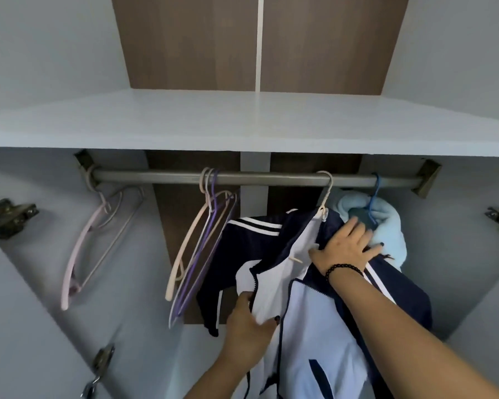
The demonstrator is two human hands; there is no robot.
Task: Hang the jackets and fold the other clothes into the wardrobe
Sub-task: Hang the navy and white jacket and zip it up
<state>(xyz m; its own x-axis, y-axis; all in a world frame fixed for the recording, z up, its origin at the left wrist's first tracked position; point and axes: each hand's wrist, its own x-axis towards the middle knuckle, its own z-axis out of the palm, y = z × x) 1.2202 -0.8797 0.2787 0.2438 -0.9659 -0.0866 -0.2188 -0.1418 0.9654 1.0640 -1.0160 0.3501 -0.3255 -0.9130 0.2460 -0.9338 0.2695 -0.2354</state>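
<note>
The navy-and-white jacket [300, 283] hangs from the rail [242, 178] on a cream hanger [326, 197], just beside a light blue garment [386, 223]. The left hand [248, 321] pinches its white front edge; the right hand [346, 246] lies spread, fingers straight, on its shoulder. It looks light, limp and slippery, best taken at the collar or shoulders.

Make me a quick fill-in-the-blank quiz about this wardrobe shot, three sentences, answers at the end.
1. The navy and white jacket hangs from the rail on a ____ hanger.
2. The light blue garment hangs on a ____ hanger.
3. A beaded bracelet sits on the ____ wrist, while the left hand grips the jacket's white front.

Missing words: cream; blue; right
</note>
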